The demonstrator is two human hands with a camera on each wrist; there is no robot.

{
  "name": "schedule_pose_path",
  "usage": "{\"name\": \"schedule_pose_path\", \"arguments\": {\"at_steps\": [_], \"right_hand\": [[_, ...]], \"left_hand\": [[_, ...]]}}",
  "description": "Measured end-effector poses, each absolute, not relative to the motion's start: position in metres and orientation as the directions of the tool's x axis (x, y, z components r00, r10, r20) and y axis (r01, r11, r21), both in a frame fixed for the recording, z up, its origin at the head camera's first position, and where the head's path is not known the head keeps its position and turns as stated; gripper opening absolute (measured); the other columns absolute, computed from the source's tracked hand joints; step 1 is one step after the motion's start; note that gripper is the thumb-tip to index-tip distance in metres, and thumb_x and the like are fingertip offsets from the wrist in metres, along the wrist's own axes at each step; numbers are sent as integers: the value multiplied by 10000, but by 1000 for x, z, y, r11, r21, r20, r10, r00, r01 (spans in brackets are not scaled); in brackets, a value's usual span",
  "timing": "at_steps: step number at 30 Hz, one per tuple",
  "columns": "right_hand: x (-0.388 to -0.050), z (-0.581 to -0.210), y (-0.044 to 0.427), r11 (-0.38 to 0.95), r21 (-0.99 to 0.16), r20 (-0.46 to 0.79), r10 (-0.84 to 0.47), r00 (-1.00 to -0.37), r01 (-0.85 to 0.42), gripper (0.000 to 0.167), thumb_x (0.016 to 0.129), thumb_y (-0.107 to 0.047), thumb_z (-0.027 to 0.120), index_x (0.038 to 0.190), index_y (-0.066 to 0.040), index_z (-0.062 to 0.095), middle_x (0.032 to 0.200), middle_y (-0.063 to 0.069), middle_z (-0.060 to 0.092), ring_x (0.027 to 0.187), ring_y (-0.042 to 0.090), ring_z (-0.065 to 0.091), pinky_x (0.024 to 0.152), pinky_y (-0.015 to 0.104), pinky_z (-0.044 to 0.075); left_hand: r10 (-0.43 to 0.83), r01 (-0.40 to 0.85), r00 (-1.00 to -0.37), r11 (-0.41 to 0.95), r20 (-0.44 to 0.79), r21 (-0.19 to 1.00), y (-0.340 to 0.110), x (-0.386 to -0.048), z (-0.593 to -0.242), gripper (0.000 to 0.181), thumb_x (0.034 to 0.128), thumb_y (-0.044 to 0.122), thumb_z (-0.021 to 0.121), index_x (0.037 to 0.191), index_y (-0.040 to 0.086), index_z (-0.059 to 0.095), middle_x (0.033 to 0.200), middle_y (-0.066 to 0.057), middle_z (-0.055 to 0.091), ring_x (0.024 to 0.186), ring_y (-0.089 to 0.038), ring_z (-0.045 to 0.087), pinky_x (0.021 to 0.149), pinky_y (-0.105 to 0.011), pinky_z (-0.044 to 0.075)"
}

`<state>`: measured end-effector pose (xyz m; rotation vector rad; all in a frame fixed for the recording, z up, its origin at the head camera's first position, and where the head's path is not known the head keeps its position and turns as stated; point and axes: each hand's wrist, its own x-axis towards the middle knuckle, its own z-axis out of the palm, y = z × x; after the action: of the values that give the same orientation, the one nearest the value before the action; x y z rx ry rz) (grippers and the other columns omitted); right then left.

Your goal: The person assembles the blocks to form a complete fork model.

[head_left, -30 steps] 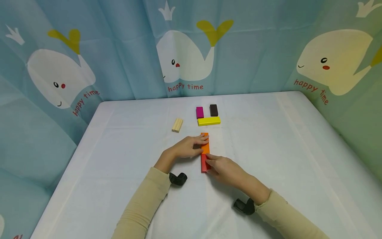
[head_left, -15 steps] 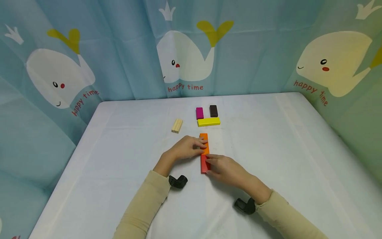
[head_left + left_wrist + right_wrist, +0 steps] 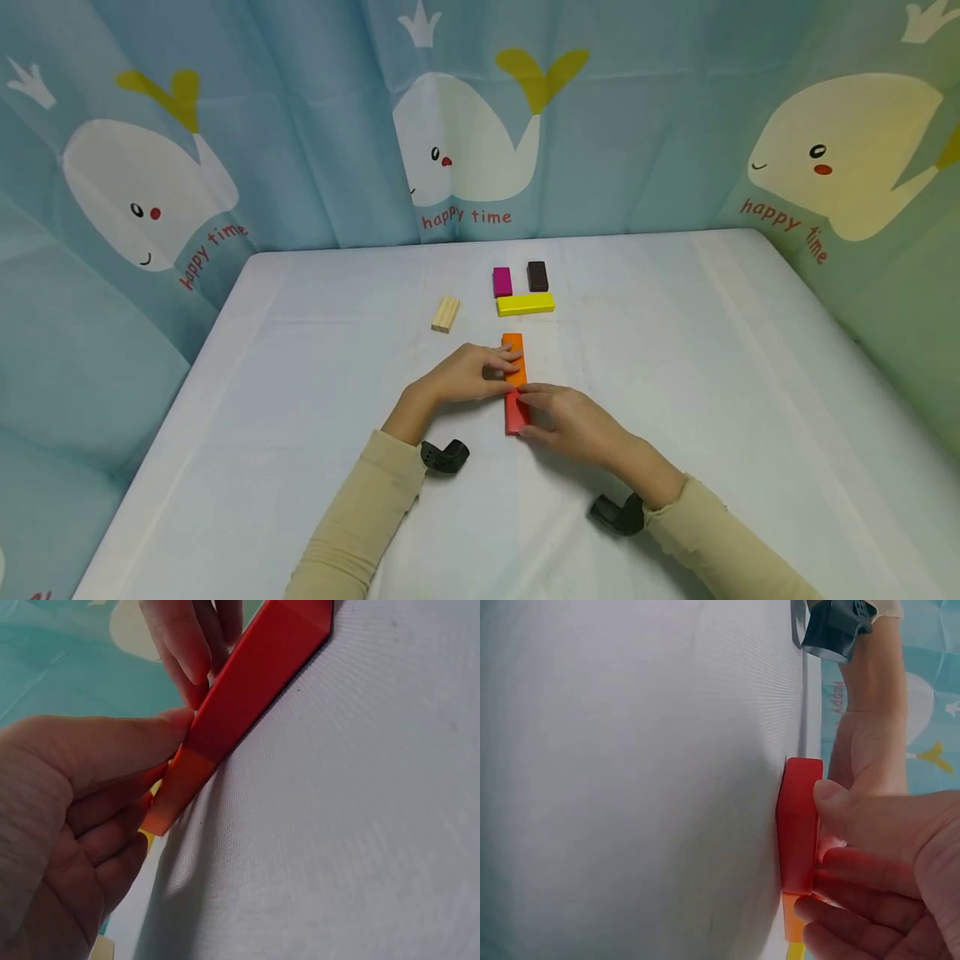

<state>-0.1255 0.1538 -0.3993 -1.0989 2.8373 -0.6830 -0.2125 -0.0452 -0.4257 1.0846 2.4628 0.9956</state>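
Bending over two blocks laid end to end, your hands meet at the middle of the tabletop (image 3: 337, 333). Your left hand (image 3: 467, 372) has the orange block (image 3: 519, 377), its fingers bent and partly spread across the top, its thumb down by the seam. Your right hand (image 3: 573, 423) holds the red block (image 3: 513, 415) from the right side, thumb toward the near end, fingers toward the far end, the grip about as wide as the block is long. Both blocks lie flat in one line, red nearer you, orange beyond, their ends touching; your left thumb and right fingers come close together at the joint.

Just past the orange block, apart from it, the yellow block (image 3: 526, 304) lies crosswise. Behind it sit the magenta block (image 3: 502, 282) on the left and the dark block (image 3: 537, 276) on the right; whether either touches the yellow one, you cannot tell. To the left lies the wooden block (image 3: 446, 314), slightly slanted. Your beige sleeves (image 3: 360, 508) end at the wrists, each beside a black camera (image 3: 445, 457). Whales and the words "happy time" decorate the blue curtain (image 3: 637, 150) behind the tabletop.
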Motion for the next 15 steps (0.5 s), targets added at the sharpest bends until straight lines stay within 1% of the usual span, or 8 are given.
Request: {"name": "schedule_pose_path", "arguments": {"at_steps": [7,15], "right_hand": [[-126,-399,155,646,-397,143,-657,-740,-651,421,784,-171,737,1112,67,628,1132,165,614,1055,273,579,881,401,461],[-128,-401,157,616,-420,174,-666,-725,-666,411,775,-172,746,1091,68,641,1115,157,624,1046,271,584,881,410,461]], "left_hand": [[719,509,-695,480,13,714,-45,-213,-425,374,853,249,667,1194,101,626,1281,56,528,1256,-42,366,1043,-261,267],[723,520,-690,464,32,717,-46,-213,-427,387,847,262,673,1192,91,626,1269,57,535,1260,-59,368,1047,-265,260]]}}
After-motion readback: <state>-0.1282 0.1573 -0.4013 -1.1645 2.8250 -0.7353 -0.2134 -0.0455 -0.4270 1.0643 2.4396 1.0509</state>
